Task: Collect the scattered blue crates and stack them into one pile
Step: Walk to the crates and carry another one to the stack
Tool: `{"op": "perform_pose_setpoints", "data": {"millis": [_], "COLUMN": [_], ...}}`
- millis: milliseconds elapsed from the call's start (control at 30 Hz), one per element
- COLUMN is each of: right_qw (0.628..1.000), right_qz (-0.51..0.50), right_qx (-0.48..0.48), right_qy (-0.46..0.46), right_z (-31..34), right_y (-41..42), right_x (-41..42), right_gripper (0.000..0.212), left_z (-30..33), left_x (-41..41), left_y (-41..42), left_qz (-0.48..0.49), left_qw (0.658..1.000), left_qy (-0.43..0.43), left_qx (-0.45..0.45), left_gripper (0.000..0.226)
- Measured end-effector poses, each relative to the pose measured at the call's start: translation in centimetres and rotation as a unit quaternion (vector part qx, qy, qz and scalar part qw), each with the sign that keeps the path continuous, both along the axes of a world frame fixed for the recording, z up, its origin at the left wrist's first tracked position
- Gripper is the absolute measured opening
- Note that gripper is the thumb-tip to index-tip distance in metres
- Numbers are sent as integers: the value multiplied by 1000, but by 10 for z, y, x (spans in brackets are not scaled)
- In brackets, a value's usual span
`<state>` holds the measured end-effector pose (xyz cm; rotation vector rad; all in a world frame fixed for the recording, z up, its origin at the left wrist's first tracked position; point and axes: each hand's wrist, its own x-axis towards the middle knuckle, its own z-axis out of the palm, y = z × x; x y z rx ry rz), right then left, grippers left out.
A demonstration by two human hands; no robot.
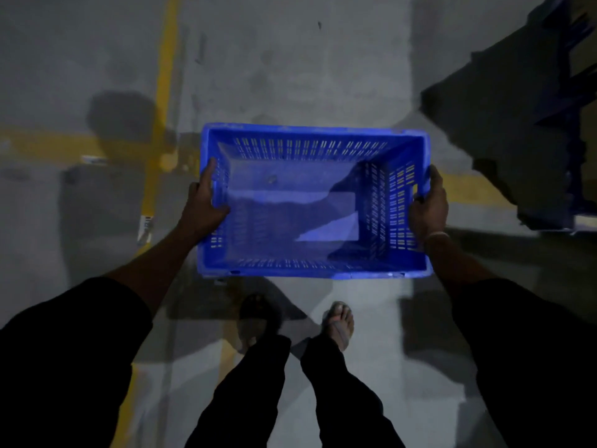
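Blue slatted plastic crate (315,202) hangs above the grey concrete floor (290,76), left hand (203,202) and right hand (428,208) each grasping an end wall.

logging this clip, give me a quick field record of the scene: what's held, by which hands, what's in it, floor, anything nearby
held item: blue slotted plastic crate, carried above the floor
left hand: grips the crate's left wall
right hand: grips the crate's right wall
crate contents: nothing clear to see
floor: grey concrete floor with yellow painted lines
nearby: dark blue crates at right edge, blurred
feet: sandalled feet below the crate
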<state>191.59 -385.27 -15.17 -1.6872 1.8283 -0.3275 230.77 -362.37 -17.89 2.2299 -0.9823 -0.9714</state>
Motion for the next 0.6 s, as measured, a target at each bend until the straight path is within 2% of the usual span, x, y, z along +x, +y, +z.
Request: {"op": "perform_pose_setpoints", "data": {"millis": [267,600], "right_qw": [1000,996], "right_qz": [14,68], "right_qx": [-7,13], "right_qy": [17,54], "right_z": [-62,-56], "right_y": [-34,-15], "right_x": [7,-6], "right_gripper": [73,81], "left_z": [-54,-51], "left_x": [9,5], "left_y": [-36,-27], "left_qz": [-13,-42], "left_qw": [999,999], "left_qy": [-27,-33], "left_qx": [-22,1], "left_gripper": [113,115]}}
